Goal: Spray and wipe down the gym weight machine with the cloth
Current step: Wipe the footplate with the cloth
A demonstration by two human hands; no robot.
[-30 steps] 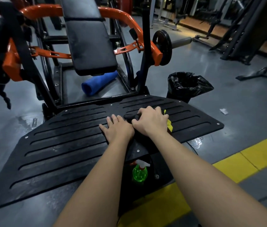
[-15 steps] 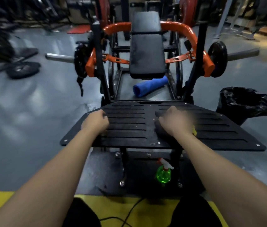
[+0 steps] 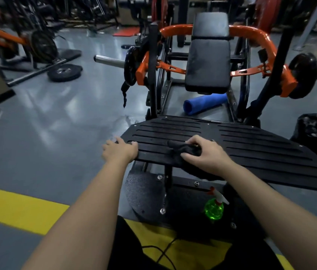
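Grey gym floor; weight machine's ribbed footplate (image 3: pixel 251 149) ahead. Right hand (image 3: pixel 206 154), grip bunched round dark cloth (image 3: pixel 184 151), has swept from plate centre onto left half. Left hand (image 3: pixel 119 151) shifted to left corner, grip blurred, cannot tell. Wiping likely midway.

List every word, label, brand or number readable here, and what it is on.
No text is readable.
The weight plate on the floor: any markings too blurred to read.
The green spray bottle: no label shows.
The footplate and back pad: plain black, no lettering.
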